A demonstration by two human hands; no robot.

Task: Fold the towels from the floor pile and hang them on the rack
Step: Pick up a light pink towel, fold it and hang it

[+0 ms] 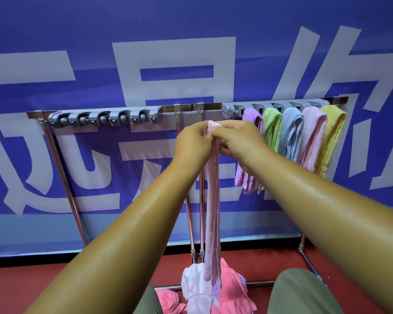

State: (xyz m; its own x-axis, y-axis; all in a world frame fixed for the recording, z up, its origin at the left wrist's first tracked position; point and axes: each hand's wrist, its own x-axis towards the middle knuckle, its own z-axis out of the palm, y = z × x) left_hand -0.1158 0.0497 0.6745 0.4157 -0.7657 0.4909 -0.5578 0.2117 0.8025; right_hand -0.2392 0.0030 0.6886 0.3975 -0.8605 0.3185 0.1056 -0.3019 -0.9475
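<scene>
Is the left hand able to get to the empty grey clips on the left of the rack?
Probably yes. Nothing stands between the left hand and the grey clips. But it pinches the pink towel together with the right hand, so the towel would come along.

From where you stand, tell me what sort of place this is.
Probably a staged indoor work area, not a home: a huge blue printed banner backs a freestanding metal rack holding five hung towels, on a red floor.
</scene>
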